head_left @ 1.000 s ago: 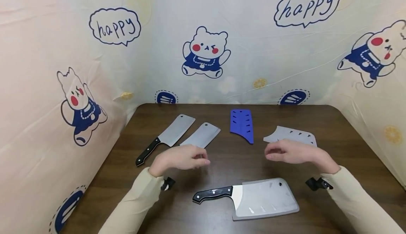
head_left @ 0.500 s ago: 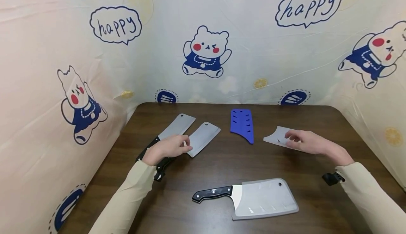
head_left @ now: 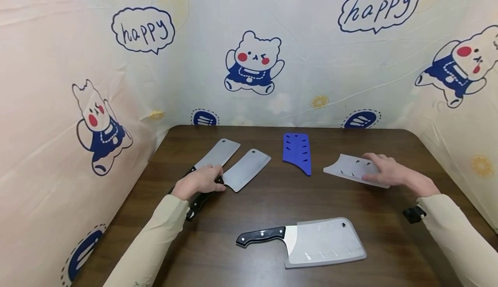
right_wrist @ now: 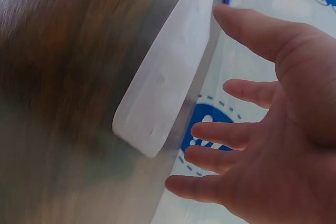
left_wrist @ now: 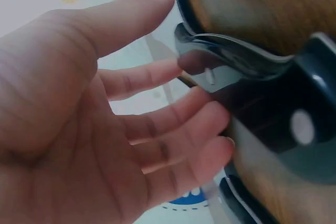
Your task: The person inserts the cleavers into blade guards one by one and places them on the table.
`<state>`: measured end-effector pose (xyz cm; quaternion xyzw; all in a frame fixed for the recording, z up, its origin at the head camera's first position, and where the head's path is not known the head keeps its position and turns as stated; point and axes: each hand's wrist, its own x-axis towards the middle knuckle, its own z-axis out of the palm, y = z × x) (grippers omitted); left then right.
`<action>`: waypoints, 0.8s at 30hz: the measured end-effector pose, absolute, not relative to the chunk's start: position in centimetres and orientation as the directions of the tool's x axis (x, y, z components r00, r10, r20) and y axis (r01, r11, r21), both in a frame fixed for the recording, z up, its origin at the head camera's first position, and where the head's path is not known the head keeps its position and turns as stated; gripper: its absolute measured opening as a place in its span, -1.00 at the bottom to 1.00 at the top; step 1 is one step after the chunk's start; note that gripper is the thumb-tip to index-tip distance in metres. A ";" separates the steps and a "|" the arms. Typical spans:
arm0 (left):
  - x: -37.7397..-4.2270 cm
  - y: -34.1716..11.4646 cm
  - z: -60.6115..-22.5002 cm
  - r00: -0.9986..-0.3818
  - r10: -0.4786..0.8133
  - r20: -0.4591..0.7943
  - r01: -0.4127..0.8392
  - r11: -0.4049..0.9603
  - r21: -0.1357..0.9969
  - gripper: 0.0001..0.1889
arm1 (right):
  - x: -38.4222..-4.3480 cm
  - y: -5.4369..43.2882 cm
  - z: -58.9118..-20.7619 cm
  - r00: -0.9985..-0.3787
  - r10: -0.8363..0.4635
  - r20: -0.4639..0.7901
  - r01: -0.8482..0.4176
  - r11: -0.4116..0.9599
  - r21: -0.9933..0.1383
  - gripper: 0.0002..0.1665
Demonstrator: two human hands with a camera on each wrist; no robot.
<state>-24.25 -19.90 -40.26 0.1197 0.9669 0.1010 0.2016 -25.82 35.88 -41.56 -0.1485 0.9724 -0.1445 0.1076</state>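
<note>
My left hand (head_left: 200, 180) hovers at the black handle (head_left: 202, 199) of a cleaver (head_left: 250, 168) on the table's left side. In the left wrist view its fingers are relaxed and slightly bent, with fingertips right at the handle (left_wrist: 231, 85) and the thumb apart. On the right side, my right hand (head_left: 390, 172) is spread over the end of a white blade guard (head_left: 347, 167) with small triangular slots. In the right wrist view, thumb and fingers are straight around the outside of that white guard (right_wrist: 160, 80), gripping nothing.
Another bare cleaver (head_left: 219, 153) lies to the left, its handle partly behind my left hand. A blue blade guard (head_left: 296, 152) lies at the back middle. In front, a cleaver sheathed in a translucent guard (head_left: 324, 243) lies on the brown table (head_left: 249, 211). Printed cloth walls surround it.
My left hand has moved left from over the cleaver's blade to its handle. My right hand has moved right and away, over the white guard, its fingers spreading. The cleavers and guards look unmoved.
</note>
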 end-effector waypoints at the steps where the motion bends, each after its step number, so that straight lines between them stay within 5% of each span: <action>1: -24.3 -20.0 -40.3 -0.888 0.266 -0.375 0.186 0.954 0.237 -0.50 | -25.9 36.1 -41.6 -0.932 -0.317 -0.175 -0.254 0.917 -0.308 -0.03; 9: -25.0 -20.1 -40.5 -0.871 0.270 -0.410 0.203 0.958 0.201 -0.47 | -26.1 36.8 -42.3 -0.918 -0.291 -0.270 -0.206 0.931 -0.302 0.00; 24: -25.6 -19.9 -40.8 -0.885 0.287 -0.366 0.216 0.950 0.224 -0.59 | -26.6 38.0 -43.1 -0.945 -0.235 -0.226 -0.159 0.937 -0.309 0.23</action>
